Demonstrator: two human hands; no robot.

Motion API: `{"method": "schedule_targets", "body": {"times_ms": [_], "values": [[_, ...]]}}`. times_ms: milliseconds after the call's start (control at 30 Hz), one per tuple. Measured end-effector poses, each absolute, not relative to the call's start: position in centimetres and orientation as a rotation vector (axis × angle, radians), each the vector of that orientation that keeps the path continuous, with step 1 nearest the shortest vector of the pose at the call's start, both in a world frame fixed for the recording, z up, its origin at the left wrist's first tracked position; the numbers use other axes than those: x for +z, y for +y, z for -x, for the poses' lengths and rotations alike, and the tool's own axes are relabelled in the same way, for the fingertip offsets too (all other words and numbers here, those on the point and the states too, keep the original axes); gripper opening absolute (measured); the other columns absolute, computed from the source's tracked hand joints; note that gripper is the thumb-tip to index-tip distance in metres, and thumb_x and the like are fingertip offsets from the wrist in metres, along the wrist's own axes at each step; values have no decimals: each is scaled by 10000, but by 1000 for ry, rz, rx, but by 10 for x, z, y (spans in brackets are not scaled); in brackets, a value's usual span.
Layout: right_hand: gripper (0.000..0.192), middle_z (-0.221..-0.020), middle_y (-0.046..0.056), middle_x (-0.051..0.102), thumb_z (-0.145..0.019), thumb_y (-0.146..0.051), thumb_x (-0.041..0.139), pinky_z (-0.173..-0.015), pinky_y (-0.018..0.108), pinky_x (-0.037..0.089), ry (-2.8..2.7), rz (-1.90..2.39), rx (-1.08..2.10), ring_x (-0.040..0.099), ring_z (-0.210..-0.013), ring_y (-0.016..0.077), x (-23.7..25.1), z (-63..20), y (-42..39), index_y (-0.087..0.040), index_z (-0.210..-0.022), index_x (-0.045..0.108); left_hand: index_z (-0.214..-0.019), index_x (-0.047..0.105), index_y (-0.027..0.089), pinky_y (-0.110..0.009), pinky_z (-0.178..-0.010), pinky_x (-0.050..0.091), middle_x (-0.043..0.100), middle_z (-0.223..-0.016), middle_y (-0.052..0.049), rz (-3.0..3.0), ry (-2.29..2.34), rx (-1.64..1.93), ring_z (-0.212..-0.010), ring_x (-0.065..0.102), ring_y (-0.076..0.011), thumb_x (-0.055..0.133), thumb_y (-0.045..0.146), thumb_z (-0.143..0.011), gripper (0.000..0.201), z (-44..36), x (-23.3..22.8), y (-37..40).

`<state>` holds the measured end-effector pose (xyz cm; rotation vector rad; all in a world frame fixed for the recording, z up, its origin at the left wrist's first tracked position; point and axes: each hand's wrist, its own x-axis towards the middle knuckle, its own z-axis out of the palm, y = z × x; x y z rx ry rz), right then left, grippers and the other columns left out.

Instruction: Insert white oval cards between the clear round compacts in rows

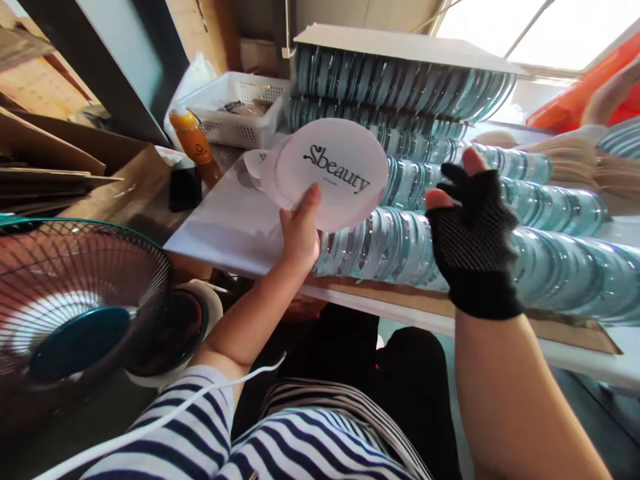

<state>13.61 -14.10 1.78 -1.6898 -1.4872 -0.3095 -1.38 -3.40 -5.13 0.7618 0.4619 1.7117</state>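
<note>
My left hand point(301, 230), bare, pinches the lower edge of a pale pink round disc point(345, 160) printed "Sbeauty", thumb on top. More discs like it show behind at its left edge; I cannot tell whether they are in the same grip. A smaller round printed piece point(254, 167) shows beside them. My right hand point(473, 233), in a black fingerless-tipped glove, hovers above the rows of clear glass-like discs point(375, 247), with fingers apart and nothing visible in them. The discs stand on edge, packed in long rows on the white table point(215, 233).
A fan point(80, 320) stands close at the left. Behind it are cardboard pieces point(65, 160), an orange bottle point(193, 137) and a white basket point(235, 127). At the right back, a person's arm point(613, 90) is near brown round pieces point(575, 157). A white cable point(165, 417) crosses my left sleeve.
</note>
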Motion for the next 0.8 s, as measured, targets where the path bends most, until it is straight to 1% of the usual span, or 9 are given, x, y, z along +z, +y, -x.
{"method": "schedule_targets", "body": {"times_ms": [67,133,233,333,400,500,633,700,800], "values": [[635,-1498,198,420,-960,-418,467,-1108,436,394,-1668,1678,-381,417,-1392,245,18,-123,-131,-116,-1501,329,-1234,641,229,-394,-1098,457,679,-1248,-48,-837,464,1698,-1245,586,-249,779,346,-769,499,17,-49,-40],[612,-1559,177,325,-934,-411,499,-1144,542,319,-1832,1705,-482,249,-1474,305,9,-106,-127,-165,-1481,379,-1164,675,221,-419,-1087,470,713,-1167,-49,-881,531,1667,-1216,604,-259,794,399,-743,472,18,-49,-44],[676,-1588,174,254,-925,-433,503,-1123,621,307,-1785,1678,-582,181,-1487,357,-4,-93,-128,-198,-1525,296,-1065,706,234,-454,-1090,468,733,-1081,-55,-950,568,1619,-1203,610,-274,781,451,-745,394,21,-52,-48],[712,-1583,211,242,-947,-425,468,-1145,553,324,-1574,1637,-580,213,-1485,319,-5,-96,-128,-150,-1550,207,-1093,700,273,-450,-1122,442,724,-1109,-46,-1048,532,1569,-1265,563,-280,785,453,-741,404,26,-53,-51],[673,-1578,203,263,-938,-370,491,-1162,508,319,-1588,1584,-610,227,-1484,301,-3,-97,-130,-155,-1533,262,-1113,691,274,-455,-1114,452,717,-1123,-48,-1025,546,1551,-1277,552,-286,789,467,-729,441,29,-51,-53],[592,-1551,184,328,-901,-315,525,-1130,567,342,-1765,1443,-672,268,-1460,352,-5,-87,-135,-177,-1465,409,-1029,703,218,-468,-1031,507,730,-1051,-73,-876,571,1590,-1164,626,-298,808,480,-689,442,31,-46,-55],[410,-1147,173,666,-956,-363,411,-893,495,539,-1697,1612,-346,641,-1083,319,-7,-77,-131,-164,-1232,641,-943,692,164,-462,-930,546,741,-951,-94,-788,515,1541,-1011,686,-301,866,439,-596,476,32,-35,-42],[482,-948,193,692,-947,-480,419,-772,507,554,-1422,1810,-286,678,-914,348,-1,-83,-131,-121,-1123,688,-962,671,167,-461,-938,535,739,-983,-92,-785,497,1531,-1017,683,-292,874,416,-580,499,44,-31,-20],[601,-1001,262,677,-870,-595,517,-773,556,535,-1044,1885,-526,661,-972,430,9,-102,-148,-94,-1168,664,-1052,620,184,-479,-1039,459,718,-1085,-75,-856,575,1573,-1124,638,-271,850,353,-626,513,91,-42,24]]}}
